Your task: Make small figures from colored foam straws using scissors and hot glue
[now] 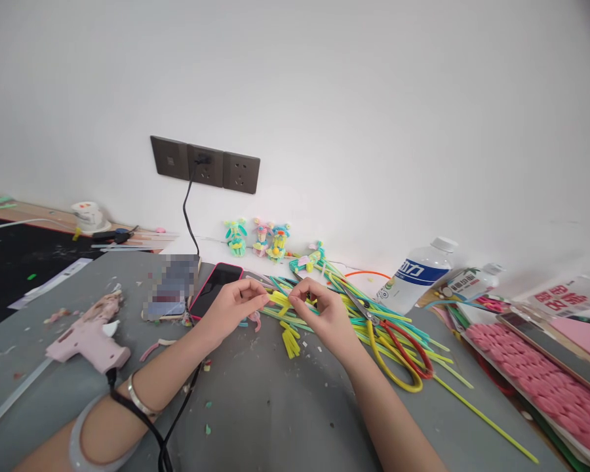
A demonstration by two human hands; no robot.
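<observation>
My left hand [236,305] and my right hand [324,316] face each other above the middle of the grey mat [255,419]. Between their fingertips is a short yellow pipe cleaner piece [278,300], with both hands pinched closed on it. Just below lies a small bunch of yellow pipe cleaner pieces [290,339]. Behind and right of my right hand spreads a pile of green, yellow and teal pipe cleaners [398,328]. On that pile rest scissors [371,318] with red and yellow handles, beside my right forearm.
A pink glue gun [93,341] lies left, its cord passing my left forearm. A black phone [217,288] sits behind my left hand. Small pipe cleaner figures [262,239] stand by the wall. At right are a bottle [417,275] and pink braided material [535,373].
</observation>
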